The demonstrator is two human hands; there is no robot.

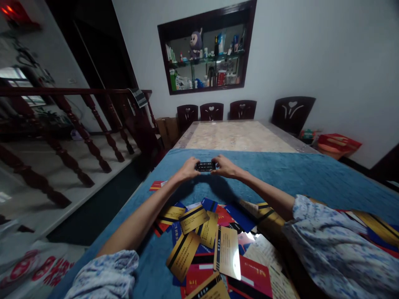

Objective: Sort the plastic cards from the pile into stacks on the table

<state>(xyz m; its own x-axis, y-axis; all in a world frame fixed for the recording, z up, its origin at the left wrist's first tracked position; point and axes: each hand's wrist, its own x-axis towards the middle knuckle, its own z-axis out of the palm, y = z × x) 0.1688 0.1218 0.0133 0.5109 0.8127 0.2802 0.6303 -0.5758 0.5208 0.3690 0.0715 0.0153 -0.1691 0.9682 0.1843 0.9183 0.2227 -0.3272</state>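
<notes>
The gold cards (224, 249) look smooth and glossy, the blue cloth (264, 174) matt, the wooden railing (62, 91) polished.

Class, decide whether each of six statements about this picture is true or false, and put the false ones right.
1. The left hand grips one end of a small black rectangular card with white print. True.
2. The right hand is holding a gold card. False: the right hand grips the black card's other end.
3. Gold, red and blue rectangular cards lie in a loose heap on the blue fabric cloth. True.
4. The purple plush toy sits below the glass shelf. False: the toy sits on the glass shelf.
5. A pale stone-patterned tabletop shows beyond the cloth's far edge. True.
6. The fabric sleeves are plain black. False: the sleeves are white with a blue pattern.
</notes>
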